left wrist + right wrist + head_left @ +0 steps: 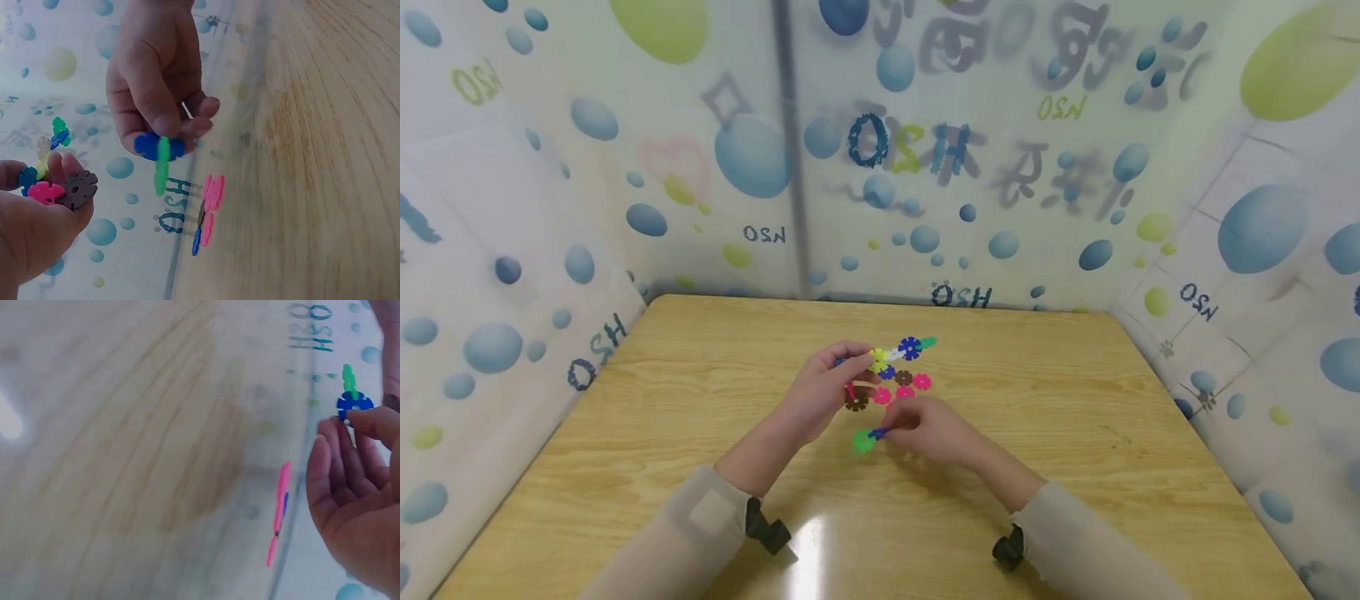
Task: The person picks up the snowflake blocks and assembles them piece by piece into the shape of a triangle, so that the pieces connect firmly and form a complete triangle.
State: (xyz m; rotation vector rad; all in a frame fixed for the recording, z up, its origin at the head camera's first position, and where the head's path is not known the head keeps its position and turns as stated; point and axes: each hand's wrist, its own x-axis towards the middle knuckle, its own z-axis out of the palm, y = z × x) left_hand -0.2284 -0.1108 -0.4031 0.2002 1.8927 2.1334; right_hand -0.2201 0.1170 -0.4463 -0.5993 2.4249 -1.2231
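Note:
My left hand (812, 393) holds a chain of interlocking notched plastic discs. The chain's brown disc (77, 190), pink disc (45, 193) and a blue one lie by the fingers; a yellow disc (878, 360), a white one, a blue disc (910, 348) and a green disc (928, 342) extend beyond them. Nearer to me, my right hand (936, 429) pinches a blue disc (354, 405) between thumb and finger. Slotted into that blue disc is a green disc (162, 167), which points away from the fingers. The two hands are close together but apart.
Several loose discs lie on the wooden table (1075, 417) just beyond the right hand: pink discs (922, 382), a brown disc (903, 378) and a blue disc (887, 372). Printed curtains (880, 250) surround the table's back and sides.

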